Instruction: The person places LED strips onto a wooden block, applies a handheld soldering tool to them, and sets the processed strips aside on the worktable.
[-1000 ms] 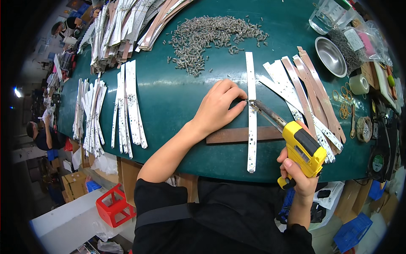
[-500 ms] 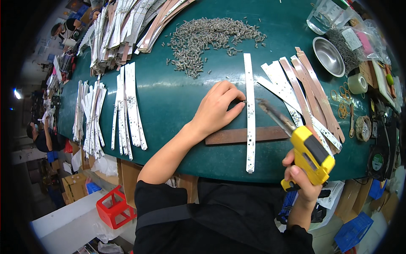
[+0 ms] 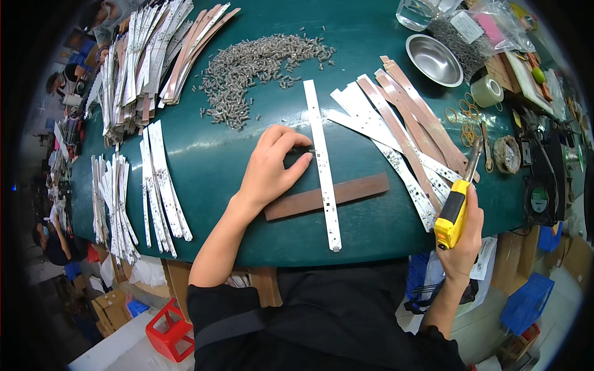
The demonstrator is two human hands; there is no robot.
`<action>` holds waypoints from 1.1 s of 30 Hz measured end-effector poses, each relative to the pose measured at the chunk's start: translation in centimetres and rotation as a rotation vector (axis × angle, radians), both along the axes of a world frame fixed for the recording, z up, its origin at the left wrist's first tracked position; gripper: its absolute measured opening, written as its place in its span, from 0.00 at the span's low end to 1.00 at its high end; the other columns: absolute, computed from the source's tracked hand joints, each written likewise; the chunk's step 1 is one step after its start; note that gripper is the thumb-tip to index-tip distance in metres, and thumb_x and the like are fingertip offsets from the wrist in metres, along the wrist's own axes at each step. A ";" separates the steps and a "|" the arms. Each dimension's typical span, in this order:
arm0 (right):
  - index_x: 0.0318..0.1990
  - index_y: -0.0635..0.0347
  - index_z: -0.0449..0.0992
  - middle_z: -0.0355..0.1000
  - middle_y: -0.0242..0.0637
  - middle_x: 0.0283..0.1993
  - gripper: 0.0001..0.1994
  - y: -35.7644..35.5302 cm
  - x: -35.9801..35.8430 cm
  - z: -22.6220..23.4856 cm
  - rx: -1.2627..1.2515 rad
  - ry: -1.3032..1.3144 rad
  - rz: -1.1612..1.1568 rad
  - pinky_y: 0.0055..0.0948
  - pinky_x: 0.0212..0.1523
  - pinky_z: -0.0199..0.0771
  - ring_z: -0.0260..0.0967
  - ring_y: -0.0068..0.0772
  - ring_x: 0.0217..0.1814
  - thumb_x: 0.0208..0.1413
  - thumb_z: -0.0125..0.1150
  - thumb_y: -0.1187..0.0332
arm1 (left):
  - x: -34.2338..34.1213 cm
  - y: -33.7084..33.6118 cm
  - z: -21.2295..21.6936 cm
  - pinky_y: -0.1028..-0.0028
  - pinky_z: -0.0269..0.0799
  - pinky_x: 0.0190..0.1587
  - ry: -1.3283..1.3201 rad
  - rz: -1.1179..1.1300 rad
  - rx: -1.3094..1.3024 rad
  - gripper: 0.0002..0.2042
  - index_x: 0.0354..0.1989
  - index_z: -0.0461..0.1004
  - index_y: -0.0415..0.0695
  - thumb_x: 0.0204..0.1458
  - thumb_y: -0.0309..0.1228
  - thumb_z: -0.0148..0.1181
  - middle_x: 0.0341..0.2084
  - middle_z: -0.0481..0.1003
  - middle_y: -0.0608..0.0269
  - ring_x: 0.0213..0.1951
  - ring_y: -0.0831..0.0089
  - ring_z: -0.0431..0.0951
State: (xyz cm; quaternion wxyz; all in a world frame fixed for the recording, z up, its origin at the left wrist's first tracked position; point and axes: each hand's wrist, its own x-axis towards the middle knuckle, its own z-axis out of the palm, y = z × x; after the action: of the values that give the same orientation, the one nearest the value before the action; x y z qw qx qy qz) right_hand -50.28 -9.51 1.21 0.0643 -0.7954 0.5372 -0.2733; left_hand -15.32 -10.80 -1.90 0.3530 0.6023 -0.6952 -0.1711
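1. At the bottom of the frame, below the table edge, lies the workshop floor: a red plastic crate [image 3: 168,334] at lower left, cardboard boxes nearby, and a blue crate [image 3: 526,303] at lower right.
2. The work surface is a dark green table [image 3: 223,167] that fills the middle and top of the frame, its near edge curving across the lower third.
3. The right hand [image 3: 463,238], lower right, is closed in a full grip round a yellow electric screwdriver [image 3: 453,210], whose bit points up and away, over the table's right part and off the strips.
4. The left hand [image 3: 270,166], centre frame, rests on the table with thumb and forefinger pinched on a small dark screw [image 3: 309,150], held against the left edge of a long white LED strip [image 3: 323,164].
5. That white strip runs near to far just right of the left hand, crossing over a brown strip [image 3: 359,190] that lies slantwise beneath it.
6. Right of centre, a fan of white and brown strips [image 3: 402,133] spreads toward the screwdriver.
7. At the left, bundles of white strips [image 3: 158,185] lie side by side.
8. Farther off, upper centre, sits a heap of grey screws [image 3: 257,65].
9. At upper left lie stacked strips [image 3: 154,55]; at upper right, a steel bowl [image 3: 434,59], a tape roll [image 3: 487,91] and scattered rubber bands [image 3: 467,123].
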 end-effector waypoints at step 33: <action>0.68 0.61 0.58 0.71 0.43 0.51 0.32 0.2 1.6 1.7 -0.129 -0.170 -0.006 0.27 0.46 0.72 0.72 0.30 0.43 0.55 0.61 0.78 | -2.7 4.9 4.7 0.78 0.70 0.31 -0.438 -0.540 -0.605 0.10 0.39 0.78 0.46 0.47 0.27 0.63 0.39 0.78 0.65 0.31 0.76 0.76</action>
State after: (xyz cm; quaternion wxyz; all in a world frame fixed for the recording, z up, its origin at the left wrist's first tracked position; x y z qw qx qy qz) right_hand -48.67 -9.27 2.89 0.0575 -0.7701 0.5137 -0.3738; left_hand -18.02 -5.86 2.79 0.3004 0.2914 -0.9042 0.0849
